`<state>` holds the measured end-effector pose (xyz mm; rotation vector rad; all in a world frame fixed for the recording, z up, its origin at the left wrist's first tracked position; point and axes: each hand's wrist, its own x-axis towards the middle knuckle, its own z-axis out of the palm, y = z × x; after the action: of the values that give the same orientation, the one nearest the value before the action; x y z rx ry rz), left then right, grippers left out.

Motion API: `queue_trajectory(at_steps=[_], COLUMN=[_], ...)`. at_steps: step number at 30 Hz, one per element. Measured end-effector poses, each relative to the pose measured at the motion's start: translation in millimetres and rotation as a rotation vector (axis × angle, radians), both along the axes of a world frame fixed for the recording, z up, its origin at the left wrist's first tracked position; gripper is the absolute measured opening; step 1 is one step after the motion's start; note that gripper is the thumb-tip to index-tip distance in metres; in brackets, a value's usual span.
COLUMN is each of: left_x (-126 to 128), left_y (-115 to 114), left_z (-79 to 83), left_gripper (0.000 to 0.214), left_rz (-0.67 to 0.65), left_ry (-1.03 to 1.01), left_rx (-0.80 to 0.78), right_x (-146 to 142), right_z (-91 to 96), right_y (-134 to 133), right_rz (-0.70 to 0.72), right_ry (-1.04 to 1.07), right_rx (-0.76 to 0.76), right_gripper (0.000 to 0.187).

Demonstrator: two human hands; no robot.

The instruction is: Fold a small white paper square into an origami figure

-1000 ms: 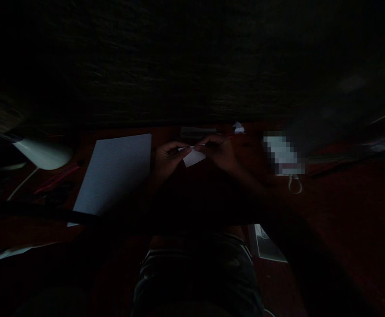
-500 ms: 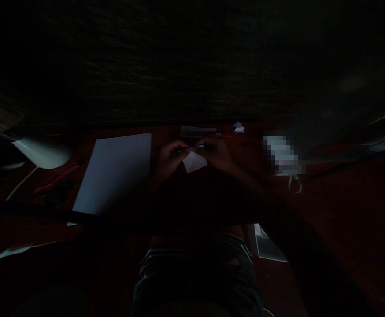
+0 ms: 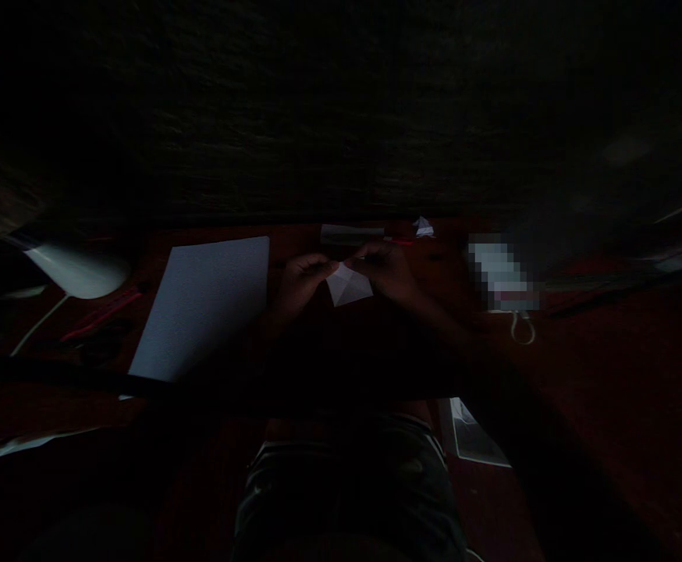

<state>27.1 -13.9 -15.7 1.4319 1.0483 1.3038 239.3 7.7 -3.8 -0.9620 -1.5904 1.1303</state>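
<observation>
A small white piece of folded paper with visible creases is held between my two hands, over the dark reddish table. My left hand pinches its upper left corner between thumb and fingers. On the other side, my right hand grips the upper right edge, the fingertips of both hands close together. The lower part of the paper hangs free towards me. Dim light hides the finer folds and parts of the fingers.
Left of my hands lies a stack of white paper. Beyond it are a white lamp-like object and a red item. Behind my hands are a clear strip and a small folded paper piece. A blurred-out white object with a cord loop is at right.
The folded paper has shifted slightly right and shows more of its creased face. My right hand has moved a little to the right; my left hand stays nearly still.
</observation>
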Motion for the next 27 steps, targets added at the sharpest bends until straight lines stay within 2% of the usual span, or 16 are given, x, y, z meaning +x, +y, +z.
queue_trajectory(at_steps=[7,13,22,27], left_x=[1,0,-3,-6], left_y=[4,2,6,9], left_z=[-5.6,-2.2,-1.9,-4.5], left_gripper=[0.04,0.043,0.045,0.042], left_rz=[-0.018,-0.001,0.051,0.05], left_ry=[0.034,0.021,-0.033,-0.077], left_rx=[0.053,0.057,-0.004,-0.037], right_x=[-2,-4,7,9], right_z=[1.6,3.7,10.2,7.7], right_y=[-1,-4,1,3], right_rz=[0.02,0.03,-0.094,-0.09], right_ry=[-0.017,-0.035,0.002,-0.014], right_rx=[-0.01,-0.015,0.003,-0.014], right_gripper=[0.045,0.048,0.047,0.043])
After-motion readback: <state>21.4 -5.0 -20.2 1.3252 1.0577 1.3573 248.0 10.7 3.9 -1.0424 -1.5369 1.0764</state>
